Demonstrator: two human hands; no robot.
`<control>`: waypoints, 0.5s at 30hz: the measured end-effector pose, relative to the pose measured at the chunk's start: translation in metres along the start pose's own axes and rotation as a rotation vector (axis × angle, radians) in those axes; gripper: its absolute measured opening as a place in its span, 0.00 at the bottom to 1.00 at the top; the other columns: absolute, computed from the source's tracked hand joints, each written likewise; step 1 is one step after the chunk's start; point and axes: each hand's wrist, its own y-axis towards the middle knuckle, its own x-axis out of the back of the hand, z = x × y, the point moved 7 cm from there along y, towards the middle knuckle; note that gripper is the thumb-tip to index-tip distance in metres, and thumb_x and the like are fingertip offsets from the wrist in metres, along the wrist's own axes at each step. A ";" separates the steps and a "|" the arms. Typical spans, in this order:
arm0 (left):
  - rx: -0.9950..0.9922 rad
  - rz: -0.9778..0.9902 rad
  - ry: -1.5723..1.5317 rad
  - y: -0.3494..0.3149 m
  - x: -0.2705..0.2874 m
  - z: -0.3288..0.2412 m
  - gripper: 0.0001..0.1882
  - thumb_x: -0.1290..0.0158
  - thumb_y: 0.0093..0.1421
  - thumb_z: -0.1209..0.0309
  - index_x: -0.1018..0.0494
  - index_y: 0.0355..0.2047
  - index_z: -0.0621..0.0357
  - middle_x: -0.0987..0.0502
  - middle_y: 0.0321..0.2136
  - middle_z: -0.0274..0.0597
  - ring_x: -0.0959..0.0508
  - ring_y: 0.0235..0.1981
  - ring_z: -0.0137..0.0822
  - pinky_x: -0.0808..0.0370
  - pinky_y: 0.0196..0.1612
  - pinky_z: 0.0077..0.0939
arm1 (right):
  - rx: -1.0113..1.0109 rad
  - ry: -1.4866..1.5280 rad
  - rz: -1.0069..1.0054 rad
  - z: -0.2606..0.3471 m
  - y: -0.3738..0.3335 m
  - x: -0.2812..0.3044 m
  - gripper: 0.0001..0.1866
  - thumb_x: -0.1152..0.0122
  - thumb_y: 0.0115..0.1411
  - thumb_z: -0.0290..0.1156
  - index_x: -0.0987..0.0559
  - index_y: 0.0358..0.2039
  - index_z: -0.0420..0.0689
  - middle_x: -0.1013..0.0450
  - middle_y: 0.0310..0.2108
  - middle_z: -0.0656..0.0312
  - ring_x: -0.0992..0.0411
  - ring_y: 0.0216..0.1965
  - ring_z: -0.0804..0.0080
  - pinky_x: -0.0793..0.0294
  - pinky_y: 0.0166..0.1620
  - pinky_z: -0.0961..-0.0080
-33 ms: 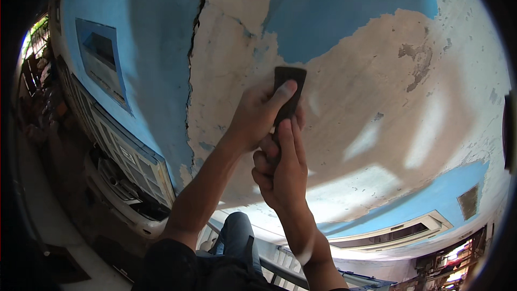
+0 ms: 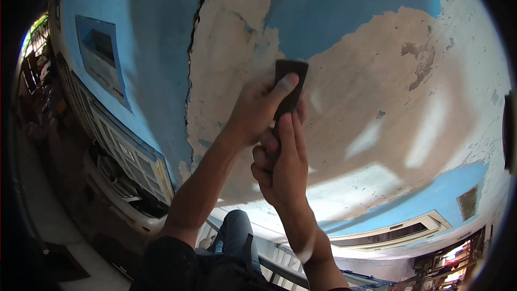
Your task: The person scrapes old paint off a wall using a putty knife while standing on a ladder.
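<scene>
A dark, flat-bladed paint scraper (image 2: 291,67) is in both my hands, blade pointing up the wall. My left hand (image 2: 256,106) is closed around the blade part, its thumb pressed flat along the face. Below it, my right hand (image 2: 285,167) grips the handle, with its fingers wrapped round and two of them laid upward along it. The blade's top edge lies near the border between the bare, pale plaster (image 2: 355,75) and the blue paint (image 2: 323,16). Whether the blade touches the wall cannot be made out. Most of the handle is hidden by my fingers.
A long dark crack (image 2: 191,48) runs down the wall left of my hands. A framed opening (image 2: 99,54) and a barred window (image 2: 129,153) are on the left, above a white car (image 2: 121,205). A metal rail (image 2: 285,275) passes beside my leg (image 2: 237,237).
Both my hands and the scraper have shifted slightly up the wall, with the blade edge closer to the blue paint. The grip is the same.
</scene>
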 end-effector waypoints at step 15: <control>0.052 -0.048 0.049 -0.004 0.010 -0.005 0.19 0.51 0.64 0.56 0.26 0.29 0.62 0.24 0.21 0.40 0.24 0.21 0.30 0.27 0.24 0.22 | 0.046 -0.005 0.029 -0.011 -0.001 -0.005 0.21 0.58 0.70 0.45 0.42 0.62 0.67 0.43 0.21 0.74 0.51 0.13 0.90 0.55 0.12 0.90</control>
